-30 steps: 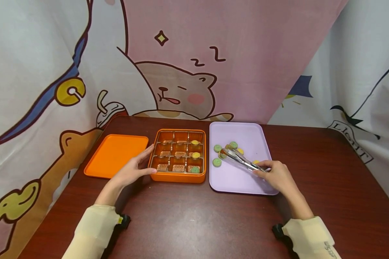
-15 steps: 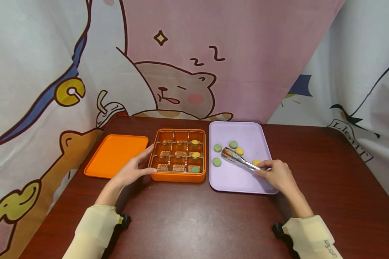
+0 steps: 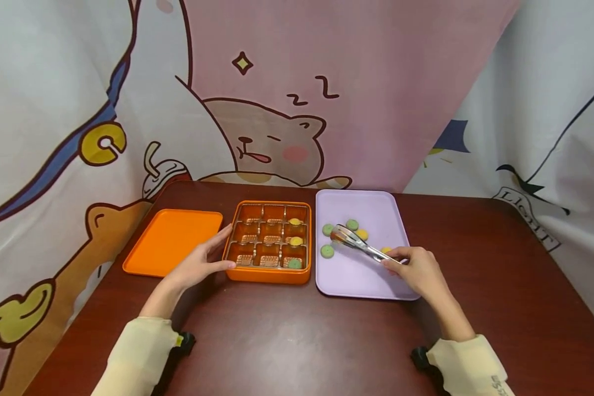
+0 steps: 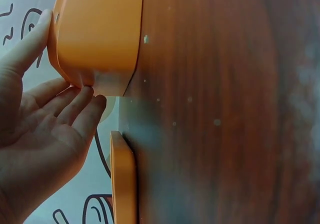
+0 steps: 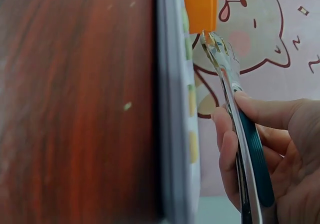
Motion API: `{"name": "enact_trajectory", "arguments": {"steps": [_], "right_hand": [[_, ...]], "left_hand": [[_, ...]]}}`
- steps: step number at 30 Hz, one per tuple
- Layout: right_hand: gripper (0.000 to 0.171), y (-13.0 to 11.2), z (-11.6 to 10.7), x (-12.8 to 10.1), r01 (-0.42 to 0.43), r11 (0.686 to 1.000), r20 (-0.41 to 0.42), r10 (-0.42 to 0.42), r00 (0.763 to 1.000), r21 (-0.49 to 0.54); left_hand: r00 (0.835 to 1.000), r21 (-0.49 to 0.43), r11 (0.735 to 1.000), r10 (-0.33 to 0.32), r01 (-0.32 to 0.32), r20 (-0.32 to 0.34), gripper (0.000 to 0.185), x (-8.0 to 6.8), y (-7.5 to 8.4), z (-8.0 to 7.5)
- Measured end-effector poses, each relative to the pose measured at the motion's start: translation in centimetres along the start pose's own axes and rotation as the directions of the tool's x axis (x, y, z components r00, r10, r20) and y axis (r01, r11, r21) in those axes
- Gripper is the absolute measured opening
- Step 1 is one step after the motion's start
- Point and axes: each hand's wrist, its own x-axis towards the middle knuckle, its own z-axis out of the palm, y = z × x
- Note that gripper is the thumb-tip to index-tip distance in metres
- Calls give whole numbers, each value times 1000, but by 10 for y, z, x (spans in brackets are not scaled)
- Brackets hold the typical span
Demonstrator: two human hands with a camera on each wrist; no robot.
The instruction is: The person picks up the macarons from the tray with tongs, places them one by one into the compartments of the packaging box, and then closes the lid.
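Observation:
In the head view, my left hand point(image 3: 198, 267) rests against the left side of an orange box point(image 3: 267, 275). Its thumb lies at the front-left corner, the fingers along the side wall. A clear insert divides the box into compartments; the right column holds two yellow round pieces point(image 3: 296, 241) and one green piece point(image 3: 294, 264). My right hand point(image 3: 418, 269) pinches metal tongs point(image 3: 356, 242) with a dark green handle pad point(image 5: 257, 159). The tong tips point left, above a lilac tray point(image 3: 358, 280) bearing several green point(image 3: 327, 251) and yellow pieces point(image 3: 362, 235).
An orange lid point(image 3: 170, 242) lies flat on the dark wooden table point(image 3: 272, 341), left of the box. The tray stands just right of the box, with a narrow gap between. A printed curtain point(image 3: 376, 99) hangs behind the table.
The tongs' jaws, spread apart a second ago, have come closer together, and the tips have shifted slightly left. The left hand stays at the box. The head view has tilted a little.

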Motion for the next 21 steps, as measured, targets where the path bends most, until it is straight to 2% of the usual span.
{"name": "enact_trajectory", "arguments": {"steps": [8, 21], "right_hand": [[13, -20, 1, 0, 55, 997, -2, -55, 998, 55], [15, -55, 17, 4, 78, 975, 59, -91, 994, 207]], "left_hand": [[1000, 9, 1000, 15, -15, 4, 86, 0, 0, -2], [1000, 13, 1000, 4, -4, 2, 86, 0, -1, -3]]}}
